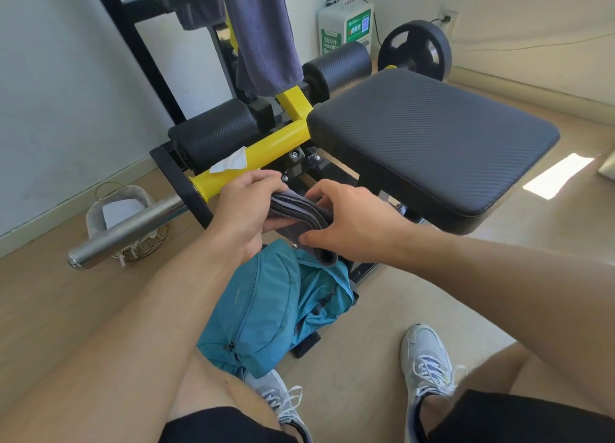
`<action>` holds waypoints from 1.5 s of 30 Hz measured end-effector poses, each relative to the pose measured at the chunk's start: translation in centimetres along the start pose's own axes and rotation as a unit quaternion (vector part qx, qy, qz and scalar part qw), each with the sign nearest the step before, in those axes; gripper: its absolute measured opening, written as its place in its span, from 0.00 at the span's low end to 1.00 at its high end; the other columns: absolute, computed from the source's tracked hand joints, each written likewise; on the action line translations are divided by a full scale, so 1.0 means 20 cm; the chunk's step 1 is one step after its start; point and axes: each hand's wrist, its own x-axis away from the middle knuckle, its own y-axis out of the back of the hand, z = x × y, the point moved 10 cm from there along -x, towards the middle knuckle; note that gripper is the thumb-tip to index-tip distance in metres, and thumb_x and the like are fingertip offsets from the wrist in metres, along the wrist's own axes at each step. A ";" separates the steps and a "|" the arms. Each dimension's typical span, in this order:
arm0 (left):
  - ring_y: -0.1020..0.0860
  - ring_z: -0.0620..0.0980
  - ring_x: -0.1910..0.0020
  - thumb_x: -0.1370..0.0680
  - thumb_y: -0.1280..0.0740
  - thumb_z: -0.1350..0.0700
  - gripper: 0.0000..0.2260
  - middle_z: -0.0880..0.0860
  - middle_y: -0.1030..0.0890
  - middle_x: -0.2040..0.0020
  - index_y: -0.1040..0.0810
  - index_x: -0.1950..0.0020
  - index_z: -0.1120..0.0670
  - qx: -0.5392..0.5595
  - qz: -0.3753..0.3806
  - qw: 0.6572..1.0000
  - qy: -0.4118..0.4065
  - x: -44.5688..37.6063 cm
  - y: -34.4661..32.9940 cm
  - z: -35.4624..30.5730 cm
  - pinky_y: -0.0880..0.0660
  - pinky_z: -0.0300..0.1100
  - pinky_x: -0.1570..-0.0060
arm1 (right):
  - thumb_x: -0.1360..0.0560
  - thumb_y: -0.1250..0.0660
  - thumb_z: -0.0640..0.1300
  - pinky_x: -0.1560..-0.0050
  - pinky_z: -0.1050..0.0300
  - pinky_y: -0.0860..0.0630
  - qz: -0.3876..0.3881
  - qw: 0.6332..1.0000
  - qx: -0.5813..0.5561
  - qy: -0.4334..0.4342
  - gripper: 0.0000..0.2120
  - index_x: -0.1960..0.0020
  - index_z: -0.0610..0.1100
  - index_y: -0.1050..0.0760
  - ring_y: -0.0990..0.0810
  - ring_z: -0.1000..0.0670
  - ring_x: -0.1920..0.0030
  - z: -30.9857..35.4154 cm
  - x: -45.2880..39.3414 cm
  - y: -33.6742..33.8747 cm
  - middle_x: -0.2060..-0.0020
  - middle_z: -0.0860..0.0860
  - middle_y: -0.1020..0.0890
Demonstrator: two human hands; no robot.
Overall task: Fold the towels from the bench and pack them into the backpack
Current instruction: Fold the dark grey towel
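A folded grey towel (304, 217) is held between both hands just above the open top of the teal backpack (266, 309), which stands on the floor against the bench frame. My left hand (246, 206) grips the towel's left side. My right hand (349, 219) holds its right side, thumb under the lower edge. One corner of the towel hangs into the backpack's opening. A dark blue towel (263, 33) hangs from the upper frame at the top, with another dark cloth (196, 9) beside it. The black padded bench seat (432, 143) is on the right.
A steel bar (123, 229) juts toward me on the left, over a wicker basket (129, 222). A white tissue (231, 163) lies on the yellow frame tube (266, 146). Foam rollers, a weight plate (416, 48) and a white-green box (346, 26) stand behind. My shoes rest on the floor.
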 end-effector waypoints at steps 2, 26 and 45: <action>0.14 0.51 0.64 0.22 0.30 0.64 0.04 0.57 0.16 0.58 0.19 0.47 0.59 -0.023 0.032 0.999 0.014 0.02 -0.03 0.01 0.17 0.46 0.65 | 0.27 0.30 0.52 0.51 0.48 0.17 -0.004 1.000 0.025 -0.006 0.16 0.40 0.57 0.26 0.18 0.53 0.52 -0.01 -0.01 0.03 0.51 0.59 0.17; 0.16 0.50 0.52 0.20 0.34 0.50 0.17 0.58 0.14 0.47 0.16 0.40 0.60 -0.080 0.347 0.931 0.086 0.15 -0.25 0.13 0.20 0.43 0.49 | 0.28 0.24 0.54 0.46 0.63 0.25 -0.029 0.986 -0.025 0.161 0.10 0.47 0.57 0.19 0.21 0.60 0.48 -0.01 -0.01 0.28 0.51 0.62 0.18; 0.15 0.45 0.63 0.19 0.35 0.65 0.09 0.53 0.13 0.59 0.15 0.49 0.58 -0.120 0.315 0.941 0.032 0.12 -0.24 0.10 0.21 0.35 0.64 | 0.32 0.22 0.54 0.44 0.71 0.27 0.025 0.979 -0.029 0.198 0.07 0.56 0.56 0.16 0.26 0.67 0.40 -0.02 -0.02 0.26 0.39 0.66 0.24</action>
